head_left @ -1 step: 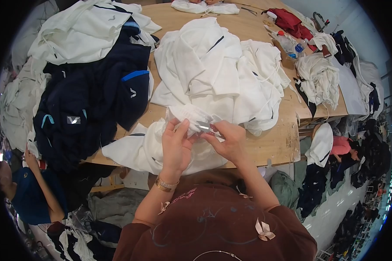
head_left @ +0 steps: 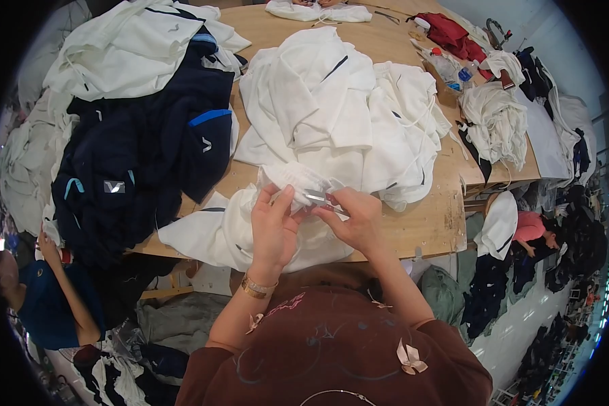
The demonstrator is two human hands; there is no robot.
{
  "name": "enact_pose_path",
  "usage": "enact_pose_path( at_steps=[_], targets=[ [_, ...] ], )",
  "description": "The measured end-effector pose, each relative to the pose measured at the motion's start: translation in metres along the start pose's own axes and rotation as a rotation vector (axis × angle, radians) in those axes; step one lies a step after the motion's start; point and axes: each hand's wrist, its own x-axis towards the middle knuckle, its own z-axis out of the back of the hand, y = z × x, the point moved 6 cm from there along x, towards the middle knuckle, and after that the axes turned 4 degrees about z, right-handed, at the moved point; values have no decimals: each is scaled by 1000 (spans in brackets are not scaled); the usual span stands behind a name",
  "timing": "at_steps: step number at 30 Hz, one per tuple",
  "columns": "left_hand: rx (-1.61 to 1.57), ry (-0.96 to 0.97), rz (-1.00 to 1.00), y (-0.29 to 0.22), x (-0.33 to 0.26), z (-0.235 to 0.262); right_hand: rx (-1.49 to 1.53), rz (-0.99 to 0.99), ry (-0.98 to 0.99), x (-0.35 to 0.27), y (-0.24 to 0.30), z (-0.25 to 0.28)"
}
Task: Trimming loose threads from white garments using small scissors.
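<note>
White garment (head_left: 233, 229) lies bunched at the near edge of the table (head_left: 423, 227), presumably for easy reach. Left hand (head_left: 275, 220) seems to pinch its gathered part between thumb and fingers, perhaps steadying it; right hand (head_left: 358, 215) pinches a small metal tool (head_left: 314, 197), likely for close control.

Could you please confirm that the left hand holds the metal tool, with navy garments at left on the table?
Not the left hand: the head view shows the right hand holding the metal tool; navy garments lie at left on the table.
</note>
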Motion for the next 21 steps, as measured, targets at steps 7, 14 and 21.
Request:
enact_pose_path(
  at_steps=[7, 14, 21],
  targets=[
    [57, -7, -25, -2, 0, -2, 10, 7, 36, 3, -1, 2],
    [76, -1, -15, -3, 0, -2, 0, 21, 34, 3, -2, 3],
    [71, 4, -17, -2, 0, 0, -17, 77, 22, 6, 1, 4]
  ],
)
